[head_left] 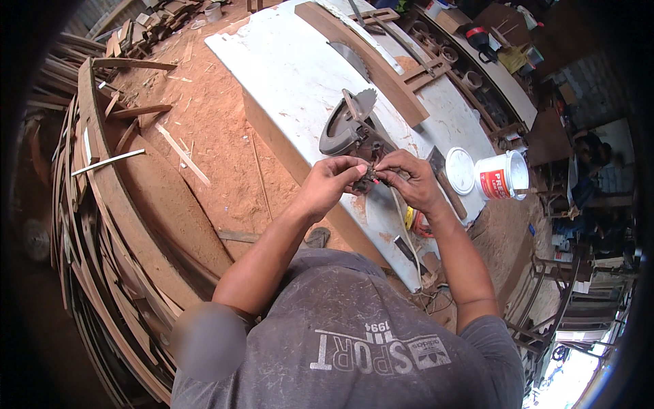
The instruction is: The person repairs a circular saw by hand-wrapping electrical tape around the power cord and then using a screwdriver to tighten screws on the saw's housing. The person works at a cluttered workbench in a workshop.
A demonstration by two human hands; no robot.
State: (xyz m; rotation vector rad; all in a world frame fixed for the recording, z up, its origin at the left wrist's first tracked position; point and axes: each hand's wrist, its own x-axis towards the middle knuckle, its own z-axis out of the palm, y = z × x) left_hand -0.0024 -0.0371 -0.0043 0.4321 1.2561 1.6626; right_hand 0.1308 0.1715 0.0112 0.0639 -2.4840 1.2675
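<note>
A dark circular saw [338,129] lies on the white worktable [255,61], its toothed blade showing at the back. My left hand [330,178] has thumb and fingers pinched together at the saw's near end. My right hand [407,176] meets it there, fingertips closed on a small piece too tiny to make out. A pale cord [403,225] runs down from this spot toward me. A second saw blade [347,58] lies beyond the saw, beside a long wooden board [368,58].
A white bucket [499,176] and lid [460,170] sit at the right of the table, near a dark bar [446,184]. Stacked curved planks [126,204] fill the left. Sawdust and offcuts cover the ground [204,136]. A cluttered shelf [490,82] stands behind the table.
</note>
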